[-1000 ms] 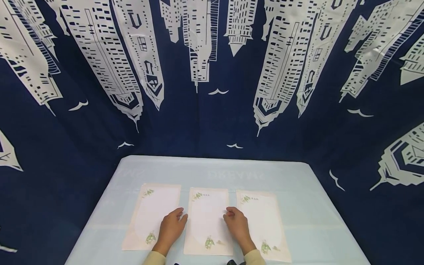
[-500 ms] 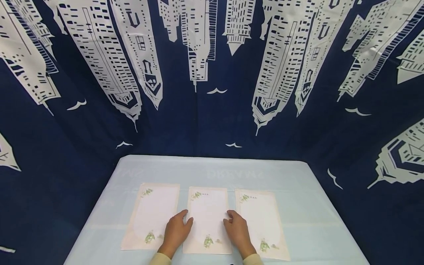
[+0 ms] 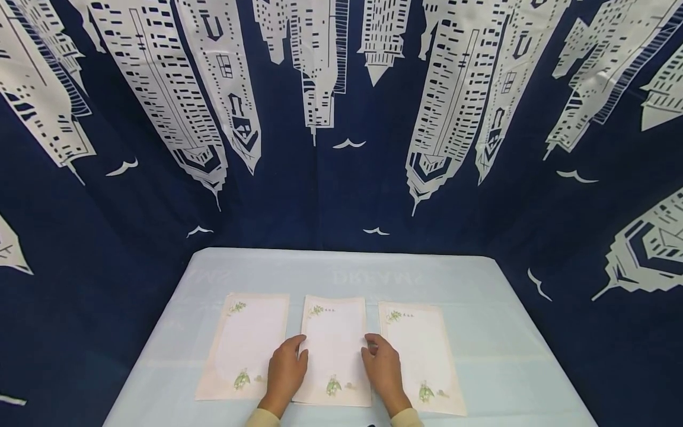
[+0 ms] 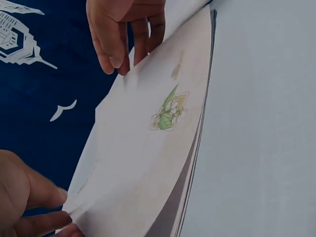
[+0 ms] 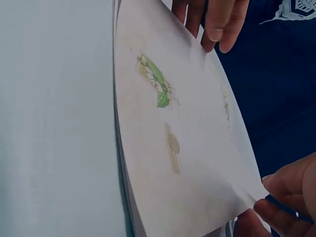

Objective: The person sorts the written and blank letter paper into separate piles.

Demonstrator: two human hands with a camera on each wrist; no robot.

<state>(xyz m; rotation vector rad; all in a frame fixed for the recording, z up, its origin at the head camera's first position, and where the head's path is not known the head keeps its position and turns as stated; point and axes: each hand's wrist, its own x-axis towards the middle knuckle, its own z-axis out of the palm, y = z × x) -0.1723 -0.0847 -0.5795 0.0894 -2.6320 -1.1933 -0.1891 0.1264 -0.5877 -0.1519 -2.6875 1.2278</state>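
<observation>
A sheet of pale writing paper (image 3: 335, 350) with green plant prints at its corners lies between the hands, on top of the middle stack. My left hand (image 3: 286, 370) pinches its left edge between thumb and fingers, clearly seen in the left wrist view. On the opposite side my right hand (image 3: 383, 372) pinches the right edge of the paper. The sheet (image 4: 143, 128) bows and lifts off the sheets below, with a gap along its near edge in the left wrist view. From the right wrist, the same sheet (image 5: 192, 128) is curved, its corner between thumb and fingers.
A matching paper stack (image 3: 248, 338) lies to the left, and another (image 3: 418, 356) to the right, both flat on the table's pale blue cloth (image 3: 512, 350). Behind hangs a dark blue curtain (image 3: 347, 196) with white building prints.
My left hand has moved right onto the middle paper's left edge, and the right hand has closed on its right edge. The top sheet has risen slightly off its stack.
</observation>
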